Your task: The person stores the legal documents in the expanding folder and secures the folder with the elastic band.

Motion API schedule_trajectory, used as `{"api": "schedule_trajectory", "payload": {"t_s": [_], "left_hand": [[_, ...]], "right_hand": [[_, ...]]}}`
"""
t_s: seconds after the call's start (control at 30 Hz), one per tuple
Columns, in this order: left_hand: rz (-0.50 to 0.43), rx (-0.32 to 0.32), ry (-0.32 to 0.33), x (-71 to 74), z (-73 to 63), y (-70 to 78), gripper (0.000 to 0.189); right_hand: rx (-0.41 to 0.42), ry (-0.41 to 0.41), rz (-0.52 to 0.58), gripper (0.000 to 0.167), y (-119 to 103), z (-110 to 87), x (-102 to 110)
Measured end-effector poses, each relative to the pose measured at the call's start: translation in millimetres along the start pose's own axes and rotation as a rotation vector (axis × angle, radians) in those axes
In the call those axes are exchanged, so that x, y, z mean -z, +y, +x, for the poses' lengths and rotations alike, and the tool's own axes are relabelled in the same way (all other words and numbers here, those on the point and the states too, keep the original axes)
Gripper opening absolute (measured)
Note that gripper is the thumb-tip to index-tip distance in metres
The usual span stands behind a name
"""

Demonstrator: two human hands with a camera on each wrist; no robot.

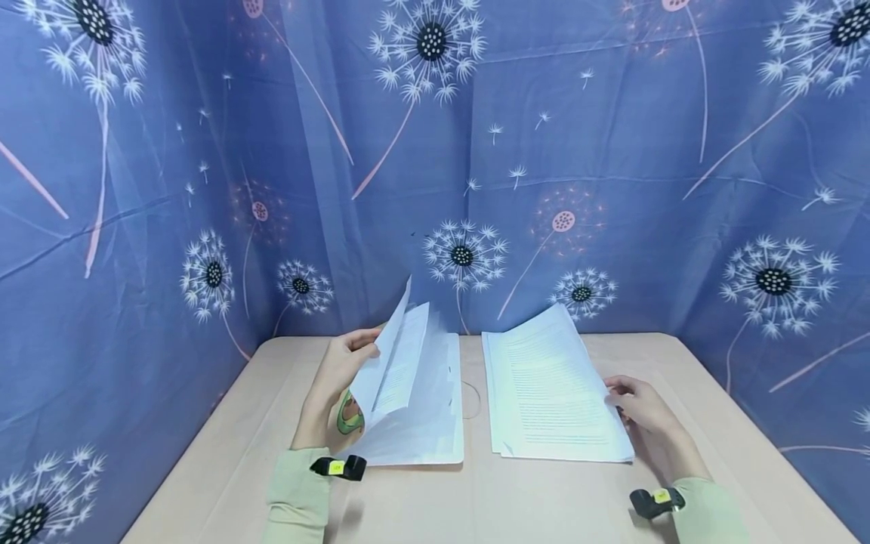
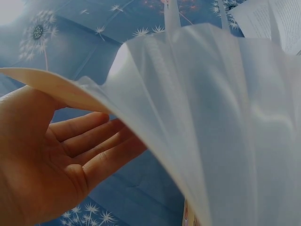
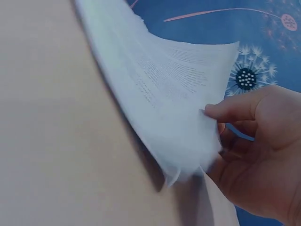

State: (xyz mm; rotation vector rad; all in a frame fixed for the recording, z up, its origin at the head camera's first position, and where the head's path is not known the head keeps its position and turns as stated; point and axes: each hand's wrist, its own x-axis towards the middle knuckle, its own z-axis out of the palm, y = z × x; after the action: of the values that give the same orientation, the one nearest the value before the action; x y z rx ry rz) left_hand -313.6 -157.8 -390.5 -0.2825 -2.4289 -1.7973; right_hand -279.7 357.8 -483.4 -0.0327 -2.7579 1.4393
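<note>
1. At far left in the head view, the left hand (image 1: 340, 369) grips the raised cover and leaves of a booklet (image 1: 424, 434), which lies on the left half of the table (image 1: 476, 502). A green sleeve (image 1: 299, 491) and a black wrist device (image 1: 337, 468) show behind it.
2. The left wrist view adds the palm and 4 long, extended fingers (image 2: 101, 141) behind the cover; the thumb is hidden there. It also shows the leaves glossy and billowing.
3. Only the head view shows the cover's green figure (image 1: 350, 414) and the bare table between the 2 paper piles.
4. On the right half lies a stack of printed sheets (image 1: 550, 393), apart from the booklet, its far end lifted.
5. At far right, the right hand (image 1: 642, 408) pinches the stack's right edge. The right wrist view shows the thumb on the printed face, fingers curled behind, and a bent, blurred near corner.
</note>
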Motion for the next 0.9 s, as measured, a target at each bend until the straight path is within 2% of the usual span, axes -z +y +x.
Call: {"api": "schedule_trajectory", "payload": {"t_s": [0.33, 0.4, 0.5, 0.67, 0.9], "left_hand": [[-0.007, 0.003, 0.001, -0.4, -1.3, 2.0, 0.037], [-0.007, 0.002, 0.002, -0.6, -1.2, 1.9, 0.037], [0.001, -0.005, -0.002, -0.2, -1.2, 1.9, 0.038], [-0.005, -0.001, -0.003, 0.1, -0.8, 1.7, 0.039], [-0.006, 0.007, -0.005, 0.4, 0.4, 0.2, 0.038]], "right_hand": [[0.056, -0.056, 0.218, 0.040, -0.2, 1.0, 6.5], [0.051, -0.053, 0.227, 0.040, -0.4, 1.0, 6.0], [0.028, -0.022, 0.160, 0.039, -0.1, 1.6, 3.2], [-0.013, 0.015, -0.019, 0.037, 1.0, 2.0, -2.3], [-0.020, -0.004, -0.168, 0.047, -5.5, 7.7, -10.3]]}}
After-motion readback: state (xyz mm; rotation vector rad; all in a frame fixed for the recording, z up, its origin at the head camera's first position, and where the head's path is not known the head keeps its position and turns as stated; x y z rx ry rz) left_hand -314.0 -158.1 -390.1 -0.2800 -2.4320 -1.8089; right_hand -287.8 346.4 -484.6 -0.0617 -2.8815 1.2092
